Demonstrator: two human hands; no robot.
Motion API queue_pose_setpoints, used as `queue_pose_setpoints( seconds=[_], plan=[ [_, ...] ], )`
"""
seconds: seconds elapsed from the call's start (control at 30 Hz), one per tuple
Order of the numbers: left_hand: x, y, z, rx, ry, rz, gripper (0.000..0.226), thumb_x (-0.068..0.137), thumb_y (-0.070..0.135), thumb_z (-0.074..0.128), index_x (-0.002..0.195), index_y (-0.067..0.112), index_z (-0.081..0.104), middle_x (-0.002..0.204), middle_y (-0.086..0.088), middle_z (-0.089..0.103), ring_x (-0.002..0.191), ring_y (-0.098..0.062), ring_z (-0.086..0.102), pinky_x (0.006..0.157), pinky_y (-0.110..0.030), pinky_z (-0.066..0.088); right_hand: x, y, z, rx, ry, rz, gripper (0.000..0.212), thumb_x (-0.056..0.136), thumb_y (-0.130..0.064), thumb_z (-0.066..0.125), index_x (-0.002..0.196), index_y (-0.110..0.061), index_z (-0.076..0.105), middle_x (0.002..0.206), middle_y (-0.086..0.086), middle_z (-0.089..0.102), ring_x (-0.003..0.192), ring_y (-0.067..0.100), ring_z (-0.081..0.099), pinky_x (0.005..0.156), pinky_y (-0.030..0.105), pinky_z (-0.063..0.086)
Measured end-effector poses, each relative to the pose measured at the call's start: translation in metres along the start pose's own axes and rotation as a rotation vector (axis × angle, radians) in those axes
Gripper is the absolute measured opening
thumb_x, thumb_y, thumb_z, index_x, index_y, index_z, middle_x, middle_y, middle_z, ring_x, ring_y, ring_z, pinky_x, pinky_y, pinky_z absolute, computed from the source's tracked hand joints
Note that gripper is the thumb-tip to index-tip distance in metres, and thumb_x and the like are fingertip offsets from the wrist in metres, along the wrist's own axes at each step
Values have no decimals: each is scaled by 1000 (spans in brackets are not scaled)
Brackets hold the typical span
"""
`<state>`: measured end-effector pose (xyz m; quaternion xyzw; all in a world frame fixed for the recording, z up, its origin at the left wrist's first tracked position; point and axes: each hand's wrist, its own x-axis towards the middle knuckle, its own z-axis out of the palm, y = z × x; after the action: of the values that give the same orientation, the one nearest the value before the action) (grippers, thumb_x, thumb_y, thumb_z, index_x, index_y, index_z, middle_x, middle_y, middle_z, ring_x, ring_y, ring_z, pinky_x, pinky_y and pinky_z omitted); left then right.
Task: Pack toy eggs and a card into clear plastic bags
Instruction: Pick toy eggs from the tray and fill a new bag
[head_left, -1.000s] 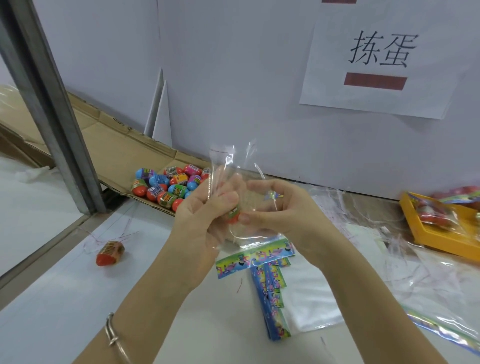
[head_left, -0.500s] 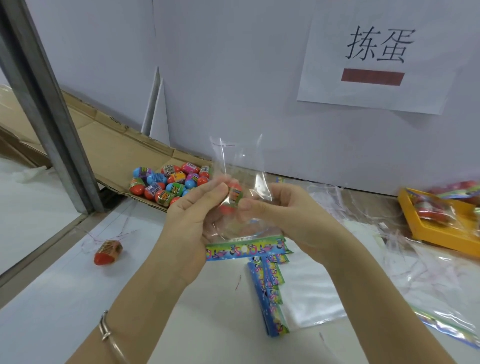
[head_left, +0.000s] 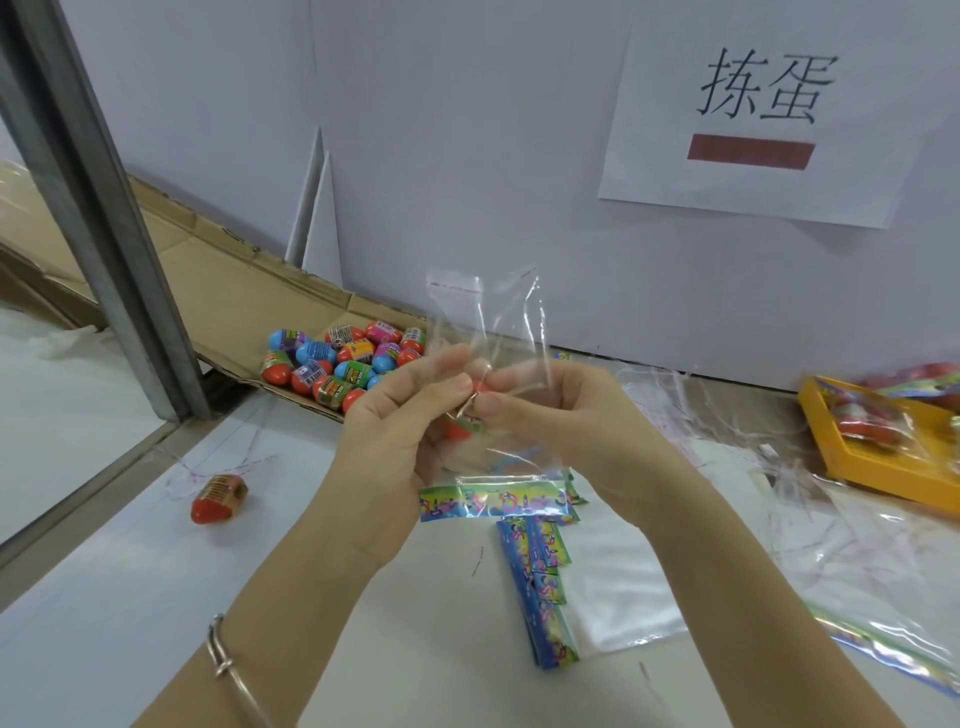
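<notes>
Above the bench (head_left: 130, 597), at centre, left hand (head_left: 395, 421) and right hand (head_left: 561, 415) hold a clear plastic bag (head_left: 488, 322), fingers pinched on film around a red toy egg (head_left: 460, 428). Risk judged: slippery film escaping the pinch, dropping the egg toward the stray egg (head_left: 218, 499) at 8 o'clock.

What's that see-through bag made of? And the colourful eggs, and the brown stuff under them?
The clear bag looks like thin, glossy plastic film: you can see the wall through it, and it crinkles and glints. The toy eggs seem to be hard, shiny plastic with printed wraps round their middles. The brown sheet looks like matte corrugated cardboard, with folds and ragged edges.
</notes>
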<state>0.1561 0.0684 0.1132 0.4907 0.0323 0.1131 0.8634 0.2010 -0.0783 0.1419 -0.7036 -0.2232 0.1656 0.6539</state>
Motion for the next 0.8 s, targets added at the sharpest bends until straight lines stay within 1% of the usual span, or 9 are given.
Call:
queue_pose_setpoints(
  seconds=[0.07, 0.13, 0.2, 0.27, 0.33, 0.47, 0.6, 0.7, 0.8],
  plan=[
    [0, 0, 1, -49, -8, 6, 26, 61, 19, 72, 86, 20, 79, 90, -6, 76, 72, -11, 71, 56, -22, 56, 0, 1, 4, 51, 38, -30, 16, 60, -25, 80, 76, -22, 76, 86, 16, 74, 75, 27, 71, 64, 31, 59],
    [0, 2, 1, -82, -35, 19, 19, 66, 15, 70, 83, 18, 80, 86, -4, 76, 71, -10, 71, 57, -22, 56, 1, 1, 6, 66, 67, -53, 21, 61, -23, 80, 80, -16, 75, 87, 19, 73, 82, 37, 70, 75, 43, 60],
    [1, 4, 0, -68, -83, 21, 19, 67, 17, 74, 85, 16, 79, 85, -3, 75, 72, -10, 71, 61, -24, 59, 2, 1, 5, 73, 66, -77, 15, 71, -12, 78, 85, -10, 74, 82, 14, 75, 78, 33, 71, 69, 38, 61],
    [0, 5, 0, -34, -112, -16, 33, 64, 20, 79, 95, 9, 77, 93, -9, 74, 80, -17, 70, 72, -29, 61, 1, 0, 5, 74, 63, -95, 9, 79, -4, 73, 86, -9, 73, 73, 7, 74, 64, 19, 71, 55, 24, 56],
    [0, 5, 0, -6, -88, -63, 45, 64, 21, 76, 104, 2, 73, 99, -18, 71, 88, -26, 68, 72, -33, 61, 0, 0, 5, 95, 64, -102, 11, 81, -1, 70, 85, -10, 73, 70, 3, 74, 60, 14, 70, 52, 19, 53],
    [-2, 5, 3, -1, -67, -77, 22, 68, 19, 67, 84, 10, 79, 83, -10, 74, 75, -19, 72, 59, -24, 58, 1, 0, 4, 91, 64, -105, 12, 80, -3, 72, 88, -11, 74, 77, 3, 75, 70, 16, 72, 58, 20, 54],
    [-2, 6, 4, 20, 18, -54, 18, 64, 22, 68, 75, 13, 78, 72, -5, 71, 64, -14, 69, 55, -24, 57, 1, 3, 7, 95, 65, -75, 13, 78, -3, 74, 91, -7, 73, 89, 8, 76, 78, 18, 71, 71, 29, 59],
    [-2, 4, 5, 37, 54, -35, 13, 65, 23, 67, 69, 18, 78, 67, 0, 71, 58, -9, 66, 52, -20, 55, 1, 5, 11, 156, 57, -71, 15, 74, 1, 75, 83, -11, 72, 87, 4, 76, 75, 15, 72, 67, 23, 56],
    [-1, 2, 4, -1, 44, -30, 13, 68, 22, 69, 75, 16, 79, 72, -3, 73, 62, -12, 69, 55, -24, 57, 3, 7, 11, 151, 64, -74, 21, 69, -2, 79, 86, -11, 72, 83, 4, 75, 73, 16, 71, 66, 24, 57]
  ],
)
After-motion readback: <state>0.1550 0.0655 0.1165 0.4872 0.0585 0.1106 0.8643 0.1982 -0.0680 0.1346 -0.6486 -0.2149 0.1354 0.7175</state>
